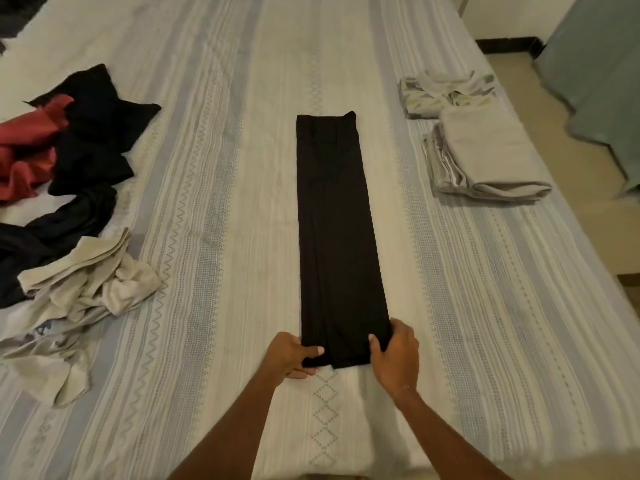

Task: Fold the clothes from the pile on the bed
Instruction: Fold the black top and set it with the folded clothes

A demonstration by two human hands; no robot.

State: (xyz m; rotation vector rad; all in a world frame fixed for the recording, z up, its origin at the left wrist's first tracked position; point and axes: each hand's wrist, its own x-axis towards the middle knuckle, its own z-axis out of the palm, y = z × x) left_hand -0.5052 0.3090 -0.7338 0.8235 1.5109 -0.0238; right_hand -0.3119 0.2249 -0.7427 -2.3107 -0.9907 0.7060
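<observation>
Head view — both hands (346,351) pinch black garment's (332,220) near end.

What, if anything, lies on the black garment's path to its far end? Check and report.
Nothing visible. The left hand and right hand pinch the near corners of the black garment; its length lies flat and bare.

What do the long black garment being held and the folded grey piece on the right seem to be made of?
Black garment: looks like a thin, matte knit, perhaps jersey; it lies flat, limp and shineless, both hands pinching its near end. Folded grey piece: a smoother woven cloth, possibly cotton, with soft rounded fold edges; the layer beneath shows a slight sheen. Neither fibre can be confirmed.
</observation>
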